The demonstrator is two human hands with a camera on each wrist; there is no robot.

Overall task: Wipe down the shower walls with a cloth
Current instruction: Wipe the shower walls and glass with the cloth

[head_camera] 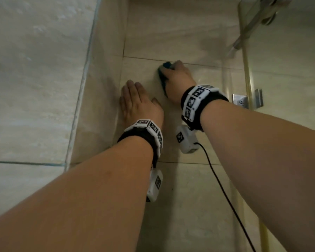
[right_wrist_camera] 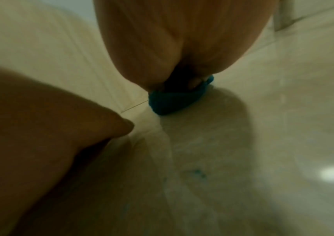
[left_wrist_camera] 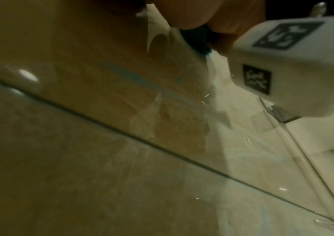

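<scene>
- On the tiled wall (head_camera: 171, 33), your right hand (head_camera: 176, 79) grips the blue cloth (head_camera: 166, 65), bunched and pressed against a tile.
- At 7 o'clock of it, your left hand (head_camera: 136, 102) lies flat, fingers straight, on the same wall.
- A glass panel (head_camera: 280, 70) stands at 3 o'clock.

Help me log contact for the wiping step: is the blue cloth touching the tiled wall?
Touching. The right wrist view shows the blue cloth bunched under the right hand, pressed onto the tiled wall with no gap.
</scene>
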